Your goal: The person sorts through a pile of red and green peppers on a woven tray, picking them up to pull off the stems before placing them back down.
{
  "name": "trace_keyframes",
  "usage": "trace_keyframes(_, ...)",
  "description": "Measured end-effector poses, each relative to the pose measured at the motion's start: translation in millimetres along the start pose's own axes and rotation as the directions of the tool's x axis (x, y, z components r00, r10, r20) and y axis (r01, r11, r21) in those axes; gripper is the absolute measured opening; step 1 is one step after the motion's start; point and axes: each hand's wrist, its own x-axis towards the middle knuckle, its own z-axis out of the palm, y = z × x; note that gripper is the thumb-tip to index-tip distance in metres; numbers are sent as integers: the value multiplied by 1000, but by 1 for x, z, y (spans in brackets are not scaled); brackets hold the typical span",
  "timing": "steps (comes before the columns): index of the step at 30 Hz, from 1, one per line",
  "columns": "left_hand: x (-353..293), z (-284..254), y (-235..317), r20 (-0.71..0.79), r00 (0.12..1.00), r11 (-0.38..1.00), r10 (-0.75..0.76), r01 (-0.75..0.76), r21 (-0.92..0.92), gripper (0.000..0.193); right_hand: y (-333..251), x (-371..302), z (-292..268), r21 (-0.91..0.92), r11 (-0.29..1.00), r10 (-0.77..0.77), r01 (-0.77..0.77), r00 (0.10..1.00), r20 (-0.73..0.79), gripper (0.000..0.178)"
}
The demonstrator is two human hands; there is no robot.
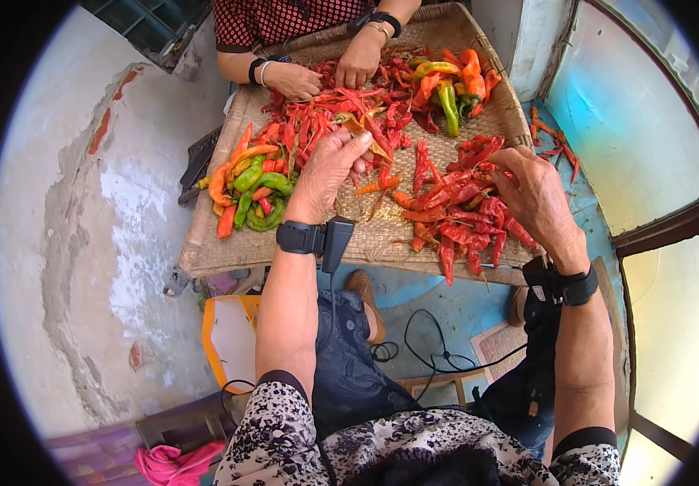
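Observation:
Over the middle of a woven tray (228, 243), my left hand (329, 172) pinches a yellowish-brown chili pepper (377, 148) between thumb and fingers. Beneath and beyond it spreads a large heap of red chili peppers (305, 121). My right hand (537, 198) hovers at the right edge of a smaller pile of red chili peppers (463, 215). Its fingers are loosely bent and a little apart, and I make out nothing in them. Green and orange peppers (262, 190) lie in a cluster left of my left wrist.
Across the tray, a co-worker's hands (294, 81) reach into the heap. More green and orange peppers (449, 95) lie far right. Several peppers (556, 142) are on the blue floor beside a window (641, 105). Black cables (446, 356) run below the tray, near an orange-edged white board (228, 332).

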Motion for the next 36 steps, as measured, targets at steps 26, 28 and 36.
trace_keyframes(26,-13,22,-40,179,953,399,246,-268,877,28,0,-1,3,-36,998,-54,57,996,77,16)
trace_keyframes(28,-12,22,-35,162,970,407,181,-224,886,25,2,-2,3,-47,997,-51,54,996,69,16)
trace_keyframes(36,-6,-1,-24,86,995,589,51,-99,802,18,7,-4,-1,-100,994,-30,38,996,82,16)
